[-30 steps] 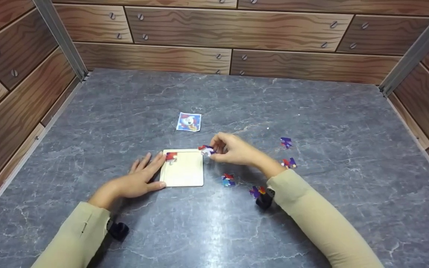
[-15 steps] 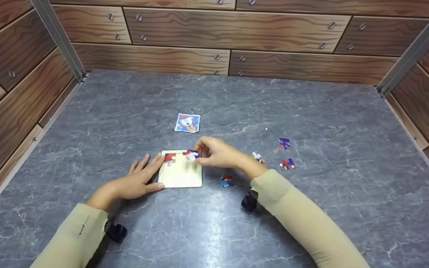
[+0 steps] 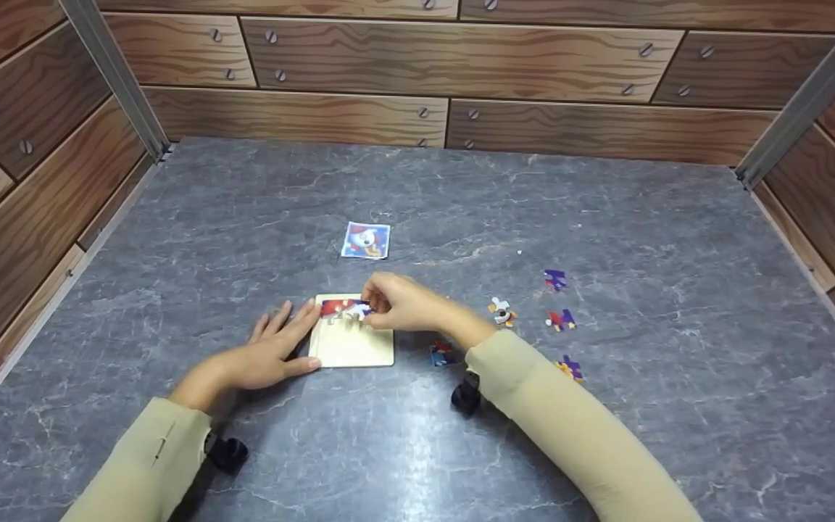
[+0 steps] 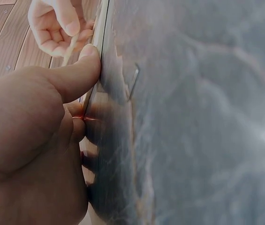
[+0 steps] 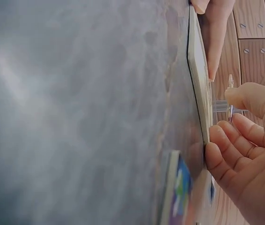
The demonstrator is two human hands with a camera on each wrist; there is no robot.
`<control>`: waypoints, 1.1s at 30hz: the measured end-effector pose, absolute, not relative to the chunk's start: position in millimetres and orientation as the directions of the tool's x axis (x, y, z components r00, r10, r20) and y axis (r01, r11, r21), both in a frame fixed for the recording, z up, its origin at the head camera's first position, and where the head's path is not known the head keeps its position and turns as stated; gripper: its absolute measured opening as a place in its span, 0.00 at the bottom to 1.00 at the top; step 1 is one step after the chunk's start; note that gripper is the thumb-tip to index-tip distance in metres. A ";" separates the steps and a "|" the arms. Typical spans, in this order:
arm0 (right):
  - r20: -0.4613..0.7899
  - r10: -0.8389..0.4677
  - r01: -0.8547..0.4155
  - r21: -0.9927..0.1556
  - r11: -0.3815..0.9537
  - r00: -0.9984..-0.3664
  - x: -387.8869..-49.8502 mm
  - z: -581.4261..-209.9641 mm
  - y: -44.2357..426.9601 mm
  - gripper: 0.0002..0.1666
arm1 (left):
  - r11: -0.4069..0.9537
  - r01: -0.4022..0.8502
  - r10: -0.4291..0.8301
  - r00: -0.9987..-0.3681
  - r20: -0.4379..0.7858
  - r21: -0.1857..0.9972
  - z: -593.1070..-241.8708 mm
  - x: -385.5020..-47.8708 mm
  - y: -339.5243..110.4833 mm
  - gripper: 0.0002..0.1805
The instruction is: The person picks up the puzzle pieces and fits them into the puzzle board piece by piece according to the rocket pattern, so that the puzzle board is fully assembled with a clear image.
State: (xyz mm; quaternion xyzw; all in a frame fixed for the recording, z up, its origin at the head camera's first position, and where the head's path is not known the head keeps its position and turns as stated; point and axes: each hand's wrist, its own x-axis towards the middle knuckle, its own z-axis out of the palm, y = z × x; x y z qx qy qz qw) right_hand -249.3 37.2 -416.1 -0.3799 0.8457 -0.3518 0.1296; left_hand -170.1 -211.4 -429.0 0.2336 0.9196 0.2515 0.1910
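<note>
The cream square tray (image 3: 352,348) lies on the grey table, a red puzzle piece (image 3: 331,307) in its upper left corner. My left hand (image 3: 269,353) rests at the tray's left edge with fingers spread, thumb at the lower corner. Over the tray's upper right part, my right hand (image 3: 404,303) pinches a white and purple piece (image 3: 358,310) beside the red one. In the right wrist view the right hand (image 5: 249,136) holds that piece (image 5: 230,101) between thumb and finger, above the tray (image 5: 199,77); whether it touches the tray is unclear.
A small picture card (image 3: 366,240) lies behind the tray. Right of the tray are loose pieces: a blue and red one (image 3: 442,353) near it, a white one (image 3: 501,312), and others (image 3: 555,280) farther right. Patterned wood panels (image 3: 446,61) bound the table.
My right hand has moved left with its piece, from beyond the tray's right corner to beside the red piece. Loose pieces under the right forearm have come into view. The left hand stays at the tray.
</note>
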 end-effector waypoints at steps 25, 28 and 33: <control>0.053 -0.741 -0.658 -0.507 0.557 -0.669 -253.1 -417.4 24.1 0.18 | 0.762 0.321 0.527 -0.812 -0.251 0.563 -428.6 -170.5 -210.6 0.43; 0.056 -0.749 -0.672 -0.490 0.555 -0.660 -252.9 -417.7 23.6 0.17 | 0.762 0.325 0.528 -0.812 -0.247 0.560 -428.9 -170.8 -210.8 0.43; 0.047 -0.759 -0.680 -0.483 0.552 -0.649 -253.3 -418.7 21.8 0.15 | 0.763 0.333 0.529 -0.815 -0.238 0.555 -430.0 -170.1 -211.3 0.43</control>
